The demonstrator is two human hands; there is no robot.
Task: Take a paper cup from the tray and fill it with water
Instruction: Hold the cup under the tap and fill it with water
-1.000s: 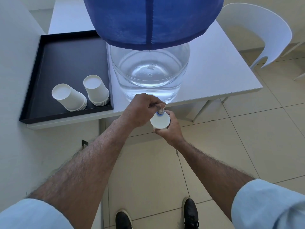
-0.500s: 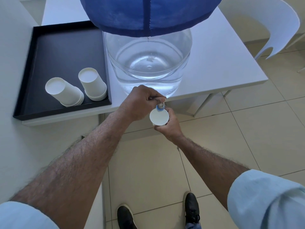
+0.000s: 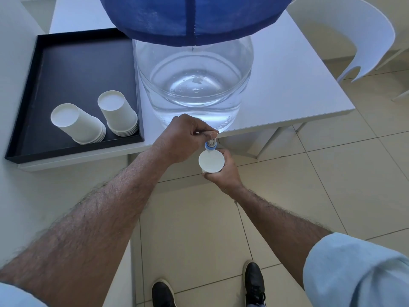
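Note:
My right hand (image 3: pixel 224 173) grips a white paper cup (image 3: pixel 210 161) upright just below the blue-and-white tap (image 3: pixel 210 144) of a clear water jug (image 3: pixel 194 85) with a blue cloth cover. My left hand (image 3: pixel 188 135) is closed on the tap's lever at the table's front edge. The cup's inside looks white; I cannot tell how much water it holds. On the black tray (image 3: pixel 73 63) to the left stand two stacks of upturned white paper cups, one stack (image 3: pixel 77 124) leaning left and the other stack (image 3: pixel 118 114) beside it.
The jug stands on a white table (image 3: pixel 292 89) next to the tray. A white chair (image 3: pixel 345 36) is at the back right. A white wall (image 3: pixel 26 207) runs along the left. Beige floor tiles and my black shoes (image 3: pixel 254 282) lie below.
The view has shifted slightly. Both hands stay at the tap, the cup held under the spout; the left hand's thumb now shows on the lever.

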